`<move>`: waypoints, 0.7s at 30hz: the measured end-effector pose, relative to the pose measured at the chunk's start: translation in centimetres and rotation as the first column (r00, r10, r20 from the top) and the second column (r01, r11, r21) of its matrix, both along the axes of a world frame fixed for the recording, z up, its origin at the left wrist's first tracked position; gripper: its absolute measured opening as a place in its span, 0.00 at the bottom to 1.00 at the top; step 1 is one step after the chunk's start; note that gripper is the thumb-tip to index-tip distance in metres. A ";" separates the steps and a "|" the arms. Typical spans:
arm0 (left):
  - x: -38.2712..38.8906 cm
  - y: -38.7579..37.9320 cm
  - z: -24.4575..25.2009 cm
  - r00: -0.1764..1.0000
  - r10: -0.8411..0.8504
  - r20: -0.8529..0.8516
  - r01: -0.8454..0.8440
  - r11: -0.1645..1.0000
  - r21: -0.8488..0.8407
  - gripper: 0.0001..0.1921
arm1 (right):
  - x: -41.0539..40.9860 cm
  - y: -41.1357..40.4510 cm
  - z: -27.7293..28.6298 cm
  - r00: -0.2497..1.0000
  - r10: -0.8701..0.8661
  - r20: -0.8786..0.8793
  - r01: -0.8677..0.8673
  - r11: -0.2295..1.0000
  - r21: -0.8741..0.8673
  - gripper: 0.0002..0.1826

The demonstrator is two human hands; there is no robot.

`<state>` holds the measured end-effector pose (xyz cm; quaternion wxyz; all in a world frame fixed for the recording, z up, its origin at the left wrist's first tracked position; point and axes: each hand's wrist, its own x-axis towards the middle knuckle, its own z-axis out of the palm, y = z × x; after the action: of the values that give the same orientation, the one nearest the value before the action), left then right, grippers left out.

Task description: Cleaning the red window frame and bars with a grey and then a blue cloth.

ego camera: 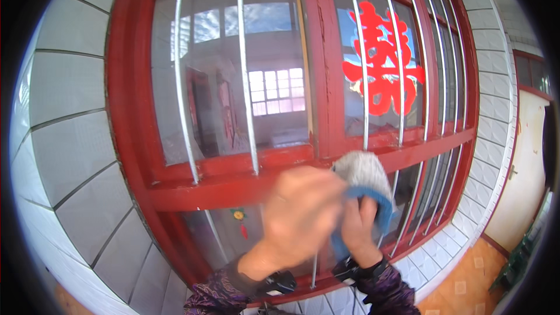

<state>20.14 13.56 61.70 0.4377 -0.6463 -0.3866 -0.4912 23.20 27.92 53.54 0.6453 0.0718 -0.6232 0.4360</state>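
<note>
My right hand [361, 229] grips a light grey fabric piece [364, 168] with a blue edge. It bulges up in a rounded shape, with my fingers inside the blue rim. Whether it is a folded cloth, a mitt or a cap cannot be made out. My left hand [302, 216] is motion-blurred, its fingers bent, right beside the grey fabric. Contact between the two is unclear. Both hands are in front of the red crossbar [245, 192] of a barred window, just below its upper panes [210, 109].
Silvery vertical bars [247, 70] run in front of the glass. A red paper-cut character [380, 92] decorates the right pane. Below hangs a small yellow-and-red ornament [239, 215]. White tiles [70, 87] border the red frame. At far right are a pale door [520, 153] and orange floor tiles [468, 280].
</note>
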 end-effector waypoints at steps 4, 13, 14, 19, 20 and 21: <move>-5.7 -1.1 2.7 0.928 0.060 0.367 -0.123 0.981 0.152 0.13 | 0.3 -1.9 10.4 0.997 -0.082 -0.007 0.080 0.936 0.342 0.12; -9.8 -0.5 14.2 0.829 0.118 0.547 -0.121 0.992 -0.031 0.22 | -9.8 3.4 30.1 0.511 -0.259 -0.820 0.849 0.005 0.528 0.13; -10.2 -0.3 15.7 0.770 0.096 0.631 -0.051 0.995 -0.089 0.22 | -11.1 4.6 31.5 0.360 -0.259 -0.896 0.868 -0.259 0.423 0.13; -13.4 -2.0 20.7 0.843 0.168 0.511 -0.150 0.986 -0.076 0.19 | -13.7 0.2 33.7 0.776 -0.374 -0.508 0.626 0.361 0.691 0.14; -13.8 -2.3 21.5 0.843 0.162 0.514 -0.117 0.986 -0.119 0.19 | -13.9 -0.4 34.2 0.768 -0.434 -0.470 0.626 0.356 0.694 0.14; -13.9 -2.3 22.2 0.841 0.164 0.516 -0.121 0.986 -0.116 0.19 | -13.9 -0.7 34.6 0.753 -0.497 -0.430 0.627 0.348 0.696 0.14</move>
<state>6.24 11.25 83.87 0.3255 -0.4744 -0.5571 -0.5989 9.30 27.23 88.13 0.6895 0.1696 -0.6871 -0.1543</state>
